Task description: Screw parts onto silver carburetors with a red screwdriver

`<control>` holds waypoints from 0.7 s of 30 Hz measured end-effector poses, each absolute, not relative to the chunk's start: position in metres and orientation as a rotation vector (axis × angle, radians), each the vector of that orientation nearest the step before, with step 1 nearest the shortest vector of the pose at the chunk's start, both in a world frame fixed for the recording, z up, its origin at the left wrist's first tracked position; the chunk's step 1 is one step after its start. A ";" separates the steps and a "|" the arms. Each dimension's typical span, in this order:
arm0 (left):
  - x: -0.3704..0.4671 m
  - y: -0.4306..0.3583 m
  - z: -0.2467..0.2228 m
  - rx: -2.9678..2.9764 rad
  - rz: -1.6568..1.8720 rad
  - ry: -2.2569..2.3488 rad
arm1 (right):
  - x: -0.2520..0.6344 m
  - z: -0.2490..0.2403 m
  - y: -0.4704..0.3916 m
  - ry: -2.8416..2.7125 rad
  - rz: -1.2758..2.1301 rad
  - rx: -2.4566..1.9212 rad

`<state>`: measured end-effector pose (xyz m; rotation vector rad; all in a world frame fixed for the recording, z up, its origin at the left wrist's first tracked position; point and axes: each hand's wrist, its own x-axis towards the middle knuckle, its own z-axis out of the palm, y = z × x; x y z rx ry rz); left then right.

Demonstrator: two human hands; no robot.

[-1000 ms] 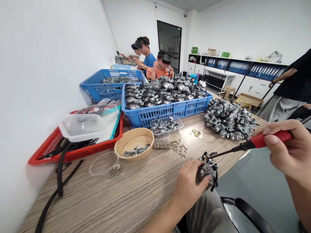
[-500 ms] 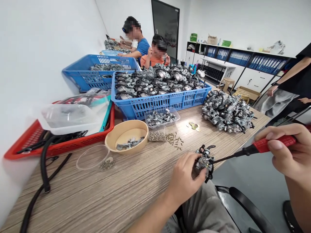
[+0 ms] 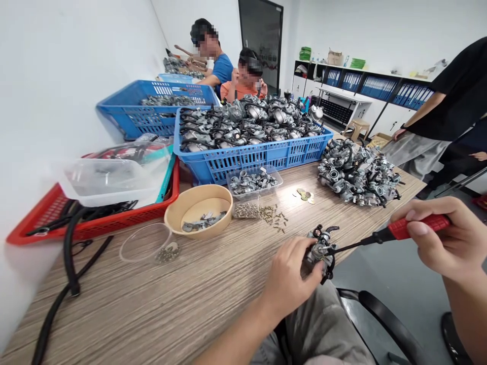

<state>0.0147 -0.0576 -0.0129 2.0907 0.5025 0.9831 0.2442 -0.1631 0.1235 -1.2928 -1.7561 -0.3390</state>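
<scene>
At the table's front edge my left hand [image 3: 291,274] is closed around a small metal carburetor [image 3: 322,252] with black hoses. My right hand [image 3: 445,238] grips the red handle of a screwdriver [image 3: 403,228]. Its long black shaft slants down to the left, and the tip meets the carburetor near its middle; the exact contact point is too small to make out. Beyond my left hand lie loose brass screws [image 3: 274,217], partly spilled from a clear container. Several flat brass-coloured discs [image 3: 304,195] rest farther back.
A pile of carburetors [image 3: 357,172] stands at the right. Behind are a blue crate [image 3: 243,165] full of carburetors, a clear tray [image 3: 254,183] of metal parts and a beige bowl [image 3: 200,195]. A red basket [image 3: 152,213] stands left. A chair armrest [image 3: 388,319] is below; people are nearby.
My right hand and the screwdriver have shifted slightly left, with the tip still at the carburetor. My left hand keeps its hold. The standing person at the right has moved left in view.
</scene>
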 end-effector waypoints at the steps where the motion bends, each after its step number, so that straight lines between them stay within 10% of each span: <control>1: 0.015 -0.058 -0.013 2.088 0.979 0.505 | 0.244 0.124 -0.163 -1.757 -0.332 -1.295; 21: 0.014 -0.058 -0.011 2.079 0.962 0.494 | 0.229 0.136 -0.160 -1.913 -0.291 -1.202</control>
